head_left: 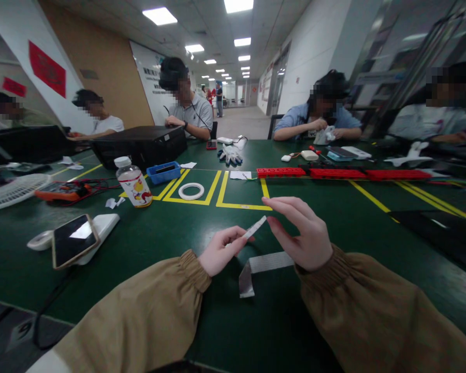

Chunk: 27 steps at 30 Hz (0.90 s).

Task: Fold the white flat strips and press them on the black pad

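Note:
My left hand [221, 250] is closed in a pinch on one end of a thin white flat strip [255, 227], held just above the green table [178, 269]. My right hand [301, 230] pinches the strip's other end with thumb and forefinger, its remaining fingers stretched out. A longer grey-white strip [258, 269] runs below and between my hands and folds down to the table; whether it joins the pinched piece is hidden. Both arms wear tan sleeves.
A phone [74, 240] lies on a white box at left, with a small bottle [134, 182], a white tape ring [191, 191], a blue tray [163, 172] and an orange meter [64, 191] beyond. Red bars [341, 173] cross the far table. Several people sit opposite.

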Tool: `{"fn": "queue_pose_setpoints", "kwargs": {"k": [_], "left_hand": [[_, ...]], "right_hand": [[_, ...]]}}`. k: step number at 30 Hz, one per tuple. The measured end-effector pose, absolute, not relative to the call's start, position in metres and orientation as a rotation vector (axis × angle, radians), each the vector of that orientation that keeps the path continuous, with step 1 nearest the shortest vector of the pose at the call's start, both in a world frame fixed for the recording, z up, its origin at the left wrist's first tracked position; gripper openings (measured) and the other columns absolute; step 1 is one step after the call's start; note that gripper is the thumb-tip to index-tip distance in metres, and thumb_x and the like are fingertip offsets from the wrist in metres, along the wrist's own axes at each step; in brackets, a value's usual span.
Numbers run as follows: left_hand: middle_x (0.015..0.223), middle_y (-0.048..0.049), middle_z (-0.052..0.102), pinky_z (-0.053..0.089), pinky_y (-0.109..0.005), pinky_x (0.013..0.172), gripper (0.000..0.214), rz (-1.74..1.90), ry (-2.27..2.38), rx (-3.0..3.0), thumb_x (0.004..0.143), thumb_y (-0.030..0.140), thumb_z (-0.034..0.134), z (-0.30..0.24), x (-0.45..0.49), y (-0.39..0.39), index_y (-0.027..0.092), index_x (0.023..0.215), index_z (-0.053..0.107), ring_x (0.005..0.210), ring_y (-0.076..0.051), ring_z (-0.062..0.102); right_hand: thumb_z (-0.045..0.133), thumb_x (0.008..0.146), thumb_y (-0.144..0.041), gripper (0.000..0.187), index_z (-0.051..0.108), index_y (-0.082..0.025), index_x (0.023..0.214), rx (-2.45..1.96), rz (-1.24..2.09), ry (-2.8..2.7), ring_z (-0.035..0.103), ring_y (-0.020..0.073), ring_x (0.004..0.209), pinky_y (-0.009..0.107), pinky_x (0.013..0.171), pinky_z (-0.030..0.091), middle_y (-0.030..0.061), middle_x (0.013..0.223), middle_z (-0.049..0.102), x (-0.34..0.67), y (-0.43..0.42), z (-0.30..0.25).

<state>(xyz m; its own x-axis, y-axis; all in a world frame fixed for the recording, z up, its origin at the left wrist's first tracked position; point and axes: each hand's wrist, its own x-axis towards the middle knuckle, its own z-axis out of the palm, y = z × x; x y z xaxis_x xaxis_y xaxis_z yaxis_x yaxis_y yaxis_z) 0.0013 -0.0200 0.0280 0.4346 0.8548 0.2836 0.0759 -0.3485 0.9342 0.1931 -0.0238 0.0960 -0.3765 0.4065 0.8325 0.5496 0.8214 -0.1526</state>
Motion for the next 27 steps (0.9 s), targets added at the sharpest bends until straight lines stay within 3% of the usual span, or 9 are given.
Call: {"fn": "queue_pose_setpoints", "kwargs": {"k": [3, 8, 12, 19, 27], "left_hand": [[0.061, 0.0029, 0.044, 0.029, -0.021, 0.051, 0.032, 1.047, 0.819, 1.764, 0.088, 0.040, 0.046, 0.029, 0.002, -0.021, 0.013, 0.093, 0.062, 0.054, -0.009, 0.038], [0.061, 0.0027, 0.044, 0.029, -0.021, 0.052, 0.031, 1.059, 0.839, 1.768, 0.086, 0.040, 0.047, 0.033, 0.003, -0.023, 0.012, 0.088, 0.060, 0.055, -0.009, 0.037], [0.063, 0.0012, 0.048, 0.030, -0.022, 0.054, 0.028, 1.085, 0.896, 1.777, 0.084, 0.035, 0.048, 0.034, 0.001, -0.023, 0.011, 0.083, 0.063, 0.058, -0.011, 0.040], [0.061, 0.0000, 0.056, 0.035, -0.022, 0.058, 0.028, 1.132, 0.966, 1.803, 0.082, 0.033, 0.051, 0.037, -0.001, -0.022, 0.011, 0.069, 0.064, 0.060, -0.012, 0.048], [0.065, -0.0023, 0.061, 0.040, -0.023, 0.061, 0.031, 1.028, 0.830, 1.713, 0.082, 0.036, 0.052, 0.045, -0.008, -0.017, 0.010, 0.073, 0.065, 0.063, -0.013, 0.053]], "right_hand": [[0.048, 0.085, -0.015, 0.032, 0.054, -0.019, 0.115, -0.689, -0.200, -2.112, 0.054, 0.0209, 0.096, 0.036, 0.079, 0.045, 0.0081, 0.108, 0.058, 0.191, -0.024, 0.094], [0.050, 0.086, -0.021, 0.015, 0.062, -0.018, 0.094, -0.697, -0.306, -2.353, 0.054, 0.0198, 0.088, 0.037, 0.080, 0.040, 0.0051, 0.090, 0.063, 0.186, -0.019, 0.085], [0.050, 0.087, -0.023, 0.014, 0.062, -0.018, 0.082, -0.707, -0.320, -2.358, 0.054, 0.0178, 0.083, 0.034, 0.077, 0.039, 0.0036, 0.081, 0.062, 0.183, -0.017, 0.078], [0.049, 0.087, -0.019, 0.016, 0.061, -0.019, 0.077, -0.656, -0.382, -2.313, 0.054, 0.0152, 0.078, 0.033, 0.079, 0.039, 0.0015, 0.077, 0.062, 0.177, -0.023, 0.076], [0.053, 0.085, -0.017, 0.012, 0.062, -0.021, 0.079, -0.628, -0.465, -2.226, 0.057, 0.0140, 0.082, 0.037, 0.092, 0.034, -0.0028, 0.078, 0.065, 0.174, -0.030, 0.077]]}}
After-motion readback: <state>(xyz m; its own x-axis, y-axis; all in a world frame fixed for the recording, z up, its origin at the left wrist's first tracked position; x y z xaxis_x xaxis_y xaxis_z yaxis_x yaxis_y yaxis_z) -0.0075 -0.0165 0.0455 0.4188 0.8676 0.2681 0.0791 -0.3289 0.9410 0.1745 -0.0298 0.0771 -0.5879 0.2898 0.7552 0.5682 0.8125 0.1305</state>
